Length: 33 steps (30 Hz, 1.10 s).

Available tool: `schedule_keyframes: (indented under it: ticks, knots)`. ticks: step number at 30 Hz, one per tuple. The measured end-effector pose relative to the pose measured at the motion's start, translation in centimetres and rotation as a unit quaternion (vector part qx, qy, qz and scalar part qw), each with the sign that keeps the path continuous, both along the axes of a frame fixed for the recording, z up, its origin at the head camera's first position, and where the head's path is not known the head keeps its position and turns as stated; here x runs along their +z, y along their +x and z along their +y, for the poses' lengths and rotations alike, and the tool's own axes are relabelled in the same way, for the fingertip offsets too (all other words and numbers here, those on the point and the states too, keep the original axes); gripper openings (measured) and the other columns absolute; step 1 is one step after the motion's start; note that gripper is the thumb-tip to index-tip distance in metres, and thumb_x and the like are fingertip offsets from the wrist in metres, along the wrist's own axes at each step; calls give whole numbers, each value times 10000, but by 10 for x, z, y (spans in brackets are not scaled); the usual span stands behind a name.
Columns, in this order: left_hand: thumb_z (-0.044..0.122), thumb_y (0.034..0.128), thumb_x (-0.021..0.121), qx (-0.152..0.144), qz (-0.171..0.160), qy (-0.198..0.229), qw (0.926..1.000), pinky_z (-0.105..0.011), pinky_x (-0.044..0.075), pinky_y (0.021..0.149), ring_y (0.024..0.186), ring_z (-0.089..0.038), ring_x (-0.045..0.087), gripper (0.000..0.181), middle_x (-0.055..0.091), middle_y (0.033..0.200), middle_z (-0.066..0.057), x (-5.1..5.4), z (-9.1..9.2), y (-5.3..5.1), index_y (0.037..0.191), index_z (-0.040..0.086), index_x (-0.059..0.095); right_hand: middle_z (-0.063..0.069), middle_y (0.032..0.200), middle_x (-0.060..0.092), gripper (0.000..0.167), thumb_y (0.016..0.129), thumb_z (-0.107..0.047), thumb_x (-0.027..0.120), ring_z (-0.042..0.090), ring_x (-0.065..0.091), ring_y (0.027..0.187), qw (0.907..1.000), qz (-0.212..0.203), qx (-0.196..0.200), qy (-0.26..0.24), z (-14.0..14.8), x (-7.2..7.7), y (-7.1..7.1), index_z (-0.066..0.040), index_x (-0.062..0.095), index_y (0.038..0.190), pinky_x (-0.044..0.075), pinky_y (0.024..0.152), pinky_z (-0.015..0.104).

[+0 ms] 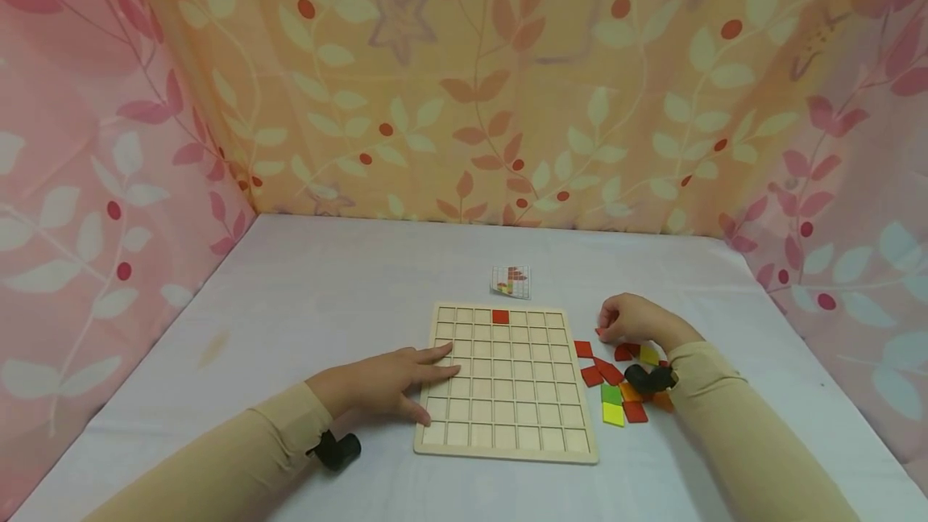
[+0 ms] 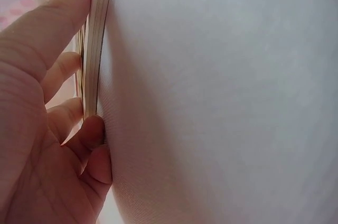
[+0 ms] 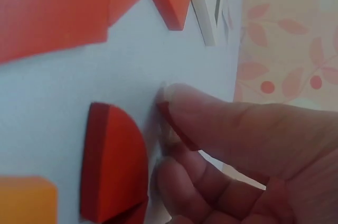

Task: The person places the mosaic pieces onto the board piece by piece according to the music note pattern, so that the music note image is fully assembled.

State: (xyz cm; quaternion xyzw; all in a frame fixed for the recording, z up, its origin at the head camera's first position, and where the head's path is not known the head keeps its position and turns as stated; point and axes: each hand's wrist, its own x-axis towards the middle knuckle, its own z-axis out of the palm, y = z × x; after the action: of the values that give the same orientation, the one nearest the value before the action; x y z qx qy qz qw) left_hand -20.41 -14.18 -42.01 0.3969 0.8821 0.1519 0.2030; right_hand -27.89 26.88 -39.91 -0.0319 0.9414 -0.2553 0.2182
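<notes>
At lower centre, the board, otherwise bare, held just 1 red square. My left hand lay fingers spread over its left edge; my right hand pinched a red piece. By the loose tiles at lower right, most placing seemed left.

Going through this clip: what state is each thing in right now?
Board: flat on the table, one filled compartment visible.
Red square: in the far row's middle compartment.
Held red piece: pinched, mostly hidden.
Left grip: fingers spread, touching the board's left side.
Right grip: pinching that red piece.
Card: printed side up, beyond the board.
Loose pieces: right of the board, partly hidden.
</notes>
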Motion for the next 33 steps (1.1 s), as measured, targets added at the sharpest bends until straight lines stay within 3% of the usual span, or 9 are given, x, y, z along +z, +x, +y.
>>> schedule_keyframes:
  ticks: [13, 22, 33]
  knots:
    - [604, 745, 573, -9, 26, 22, 10000, -493, 219, 1060, 1374, -287, 164, 794, 56, 1533, 87, 0, 1, 0, 1428, 381, 236, 49, 680, 547, 102, 799, -131, 698, 200, 504, 597, 9999, 147, 0, -73, -1, -2, 2, -83, 609, 784, 435, 517, 288]
    - [600, 741, 583, 7, 66, -75, 9999, -475, 230, 1060, 1369, -275, 183, 800, 71, 1533, 78, 2, 2, 1, 1428, 371, 244, 46, 694, 564, 123, 814, -139, 685, 193, 505, 649, 9987, 332, -19, -393, -9, 7, -3, -62, 596, 776, 444, 579, 279]
    - [578, 750, 595, 31, 13, -46, 10000, -487, 208, 1066, 1372, -295, 167, 790, 67, 1533, 78, 4, 2, 2, 1428, 370, 247, 44, 658, 595, 169, 800, -155, 702, 169, 526, 603, 9903, 580, 141, -1258, -44, 8, -10, -39, 589, 756, 477, 576, 296]
